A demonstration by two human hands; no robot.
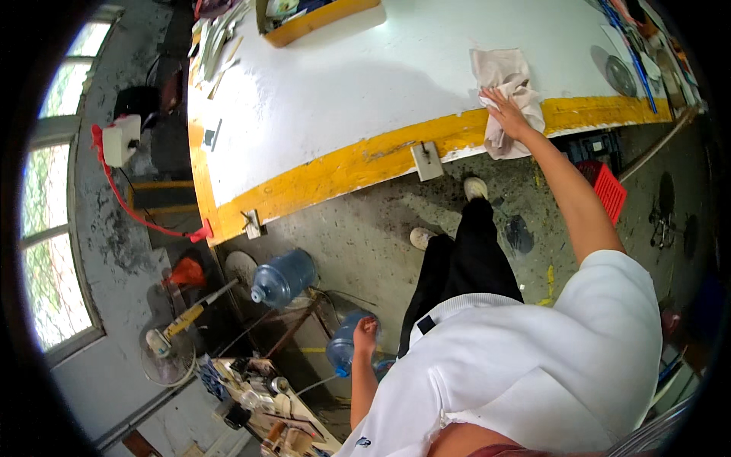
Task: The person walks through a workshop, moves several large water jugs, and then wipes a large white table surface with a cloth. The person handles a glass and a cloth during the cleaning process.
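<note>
My right hand (504,113) lies on a crumpled, pale pinkish cloth (502,67) at the table's near edge. Its fingers are stretched out and spread over the fabric, and part of the cloth hangs over the edge. Beneath it is a white tabletop (343,99) with a worn yellow border (365,150). My left hand (365,333) hangs low at my left side, away from the table. Its fingers are curled in, and nothing shows in them. Behind that hand, a blue water jug (340,352) is partly hidden.
A yellow-rimmed box (324,21) and thin strips (217,49) sit at the table's far left. Clamps (427,161) grip the near edge. Another water jug (285,278) and a fan (169,354) stand left. A red plastic crate (610,194) is right, below the table.
</note>
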